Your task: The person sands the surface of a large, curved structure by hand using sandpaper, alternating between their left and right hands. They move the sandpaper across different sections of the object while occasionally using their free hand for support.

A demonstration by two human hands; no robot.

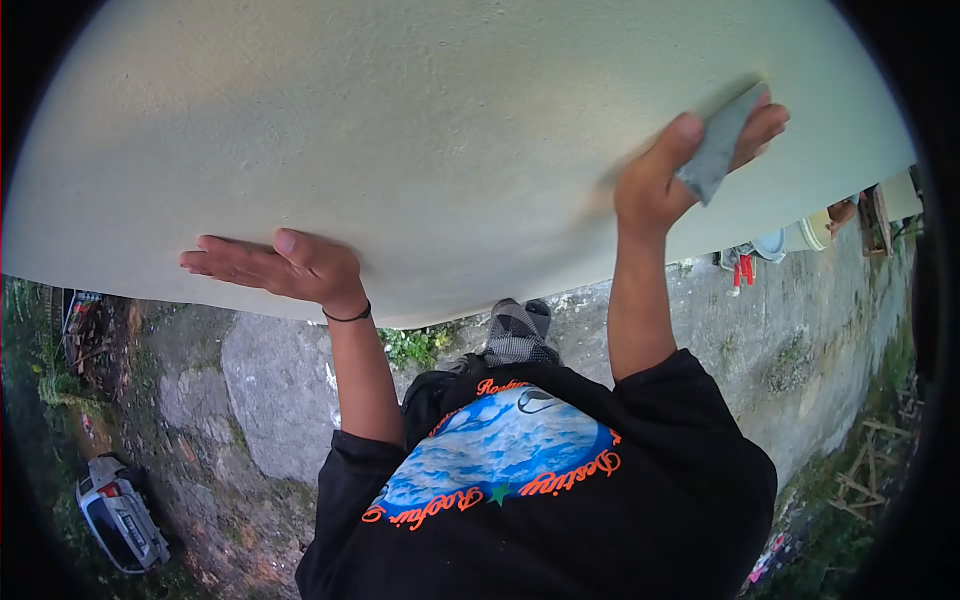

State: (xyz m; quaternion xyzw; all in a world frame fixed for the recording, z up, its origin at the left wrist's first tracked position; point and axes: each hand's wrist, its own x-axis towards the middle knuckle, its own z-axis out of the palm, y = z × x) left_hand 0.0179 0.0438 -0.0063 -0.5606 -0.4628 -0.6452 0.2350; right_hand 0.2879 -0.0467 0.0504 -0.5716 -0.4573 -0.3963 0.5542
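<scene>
A pale, slightly pitted wall (450, 150) fills the upper part of the head view. My left hand (300, 268) rests against its lower left part, fingers stretched out and nothing held. Higher up on the right, my right hand (655, 180) presses a folded grey piece of sandpaper (722, 145) to the wall. The sandpaper sits between the thumb and the fingers, and its working side is hidden. A thin dark band (347, 314) circles my left wrist.
Concrete ground (290, 390) lies below the wall, under my feet (520, 325). Buckets (815, 230) and a red-handled item (743, 270) stand by the wall at right. Wooden pieces (865, 475) lie lower right; a silver car (122, 515) is at lower left.
</scene>
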